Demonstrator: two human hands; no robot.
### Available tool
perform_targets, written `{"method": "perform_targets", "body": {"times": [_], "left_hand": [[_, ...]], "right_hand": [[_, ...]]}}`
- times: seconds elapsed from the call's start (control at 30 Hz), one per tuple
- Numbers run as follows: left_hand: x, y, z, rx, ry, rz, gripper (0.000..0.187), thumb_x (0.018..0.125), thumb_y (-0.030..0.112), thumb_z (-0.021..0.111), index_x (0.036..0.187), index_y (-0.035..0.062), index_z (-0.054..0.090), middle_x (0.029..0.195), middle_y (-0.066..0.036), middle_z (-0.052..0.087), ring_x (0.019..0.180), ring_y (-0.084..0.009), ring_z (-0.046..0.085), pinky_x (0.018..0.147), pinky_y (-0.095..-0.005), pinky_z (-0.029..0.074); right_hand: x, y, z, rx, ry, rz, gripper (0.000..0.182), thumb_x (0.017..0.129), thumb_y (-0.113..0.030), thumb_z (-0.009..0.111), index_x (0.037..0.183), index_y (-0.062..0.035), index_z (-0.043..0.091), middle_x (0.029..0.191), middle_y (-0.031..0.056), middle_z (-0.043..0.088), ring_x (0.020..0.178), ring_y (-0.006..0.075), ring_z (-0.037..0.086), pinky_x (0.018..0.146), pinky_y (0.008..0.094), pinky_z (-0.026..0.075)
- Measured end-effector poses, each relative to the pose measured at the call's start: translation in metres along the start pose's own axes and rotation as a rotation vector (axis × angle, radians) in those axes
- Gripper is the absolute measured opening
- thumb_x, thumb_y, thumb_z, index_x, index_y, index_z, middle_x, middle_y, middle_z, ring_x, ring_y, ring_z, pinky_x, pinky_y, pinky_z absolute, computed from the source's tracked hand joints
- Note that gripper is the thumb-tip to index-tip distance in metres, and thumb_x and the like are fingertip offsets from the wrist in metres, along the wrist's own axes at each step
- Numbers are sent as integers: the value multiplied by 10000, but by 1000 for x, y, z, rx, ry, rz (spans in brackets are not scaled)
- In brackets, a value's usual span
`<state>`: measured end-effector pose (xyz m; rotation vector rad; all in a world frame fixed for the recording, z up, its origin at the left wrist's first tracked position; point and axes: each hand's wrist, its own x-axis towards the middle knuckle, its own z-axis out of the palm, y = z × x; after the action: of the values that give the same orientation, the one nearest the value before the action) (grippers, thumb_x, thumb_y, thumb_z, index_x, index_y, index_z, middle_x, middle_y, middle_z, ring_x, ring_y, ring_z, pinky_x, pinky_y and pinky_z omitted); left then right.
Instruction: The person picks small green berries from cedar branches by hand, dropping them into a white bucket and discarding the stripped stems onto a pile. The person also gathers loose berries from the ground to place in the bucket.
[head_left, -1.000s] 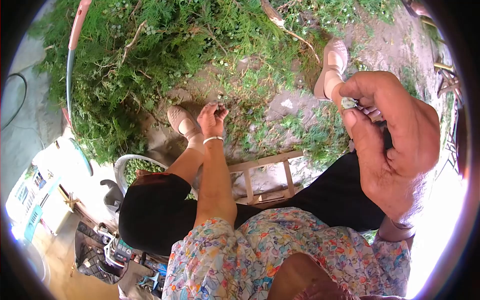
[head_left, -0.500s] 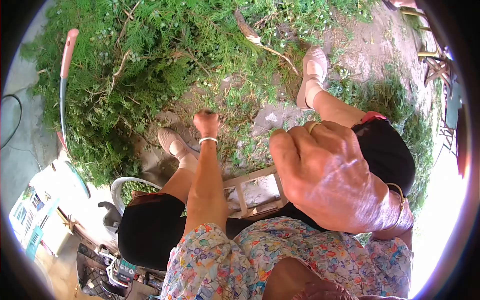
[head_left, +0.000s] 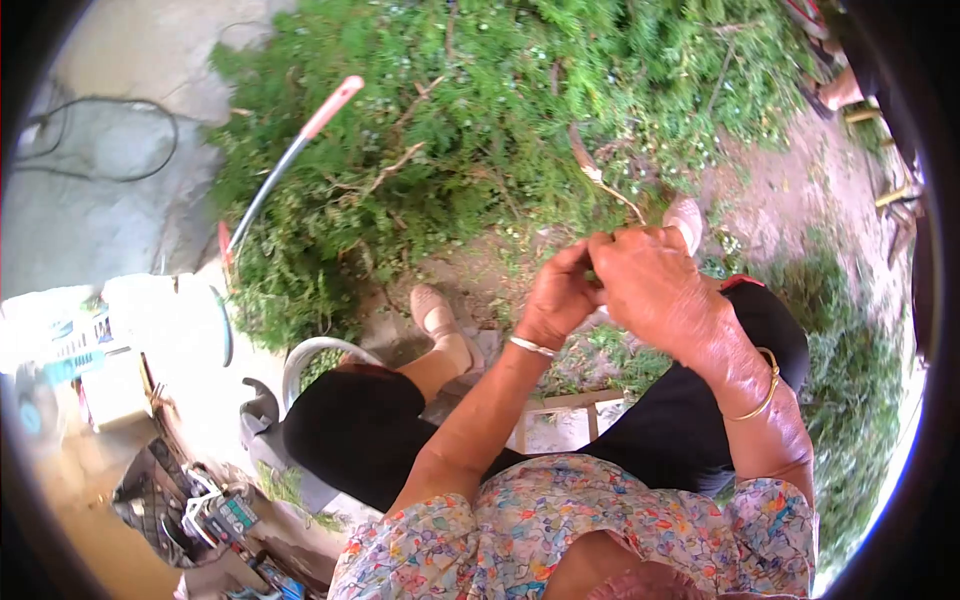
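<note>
In front of my lap, my left hand (head_left: 562, 298) and my right hand (head_left: 652, 288) meet with fingers closed. The left wears a white bracelet and the right a gold one. The fingertips press together, and a speck of green shows between them; what they hold is mostly hidden. Beyond my hands spreads a big pile of green conifer branches (head_left: 480, 130), with bluish berries among the foliage. A bare stick (head_left: 588, 160) lies on the near part of it. Beside my left knee stands a round container with a pale grey rim (head_left: 305, 356).
A long curved tool with a pink handle (head_left: 333, 105) rests on the pile's left side. At lower left are a black crate of tools (head_left: 165, 500) and a coiled dark cable (head_left: 170, 120). Another person's foot (head_left: 835, 92) shows at upper right.
My left hand has risen from low over the ground to join my right hand. The right has moved farther from the camera. The view has shifted, so the pile sits more to the right.
</note>
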<state>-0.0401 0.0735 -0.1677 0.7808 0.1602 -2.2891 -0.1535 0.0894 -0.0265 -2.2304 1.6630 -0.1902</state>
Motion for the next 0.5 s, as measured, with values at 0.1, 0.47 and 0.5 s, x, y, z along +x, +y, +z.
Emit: {"method": "perform_targets", "body": {"times": [0.1, 0.47, 0.5], "left_hand": [[-7, -3, -4, 146, -55, -47, 171, 868, 208, 563, 931, 51, 589, 761, -73, 606, 614, -183, 582, 445, -253, 469], [-192, 220, -39, 1007, 605, 649, 218, 795, 35, 636, 974, -74, 575, 796, -125, 604, 629, -192, 565, 485, -251, 427], [-216, 241, -56, 1077, 649, 686, 215, 795, 32, 624, 979, -70, 578, 773, -127, 604, 625, -181, 565, 488, -261, 433]], "right_hand": [[3, 3, -4, 91, -115, -69, 115, 720, -84, 624, 791, -3, 585, 693, 195, 609, 745, 382, 614, 674, 488, 461], [-2, 27, 1, 34, 119, -37, 249, 766, -113, 615, 975, -21, 518, 824, 202, 543, 844, 397, 520, 726, 469, 426], [-1, 27, 1, 46, 114, -49, 249, 766, -113, 615, 975, -21, 518, 824, 202, 543, 844, 397, 520, 726, 469, 426]]}}
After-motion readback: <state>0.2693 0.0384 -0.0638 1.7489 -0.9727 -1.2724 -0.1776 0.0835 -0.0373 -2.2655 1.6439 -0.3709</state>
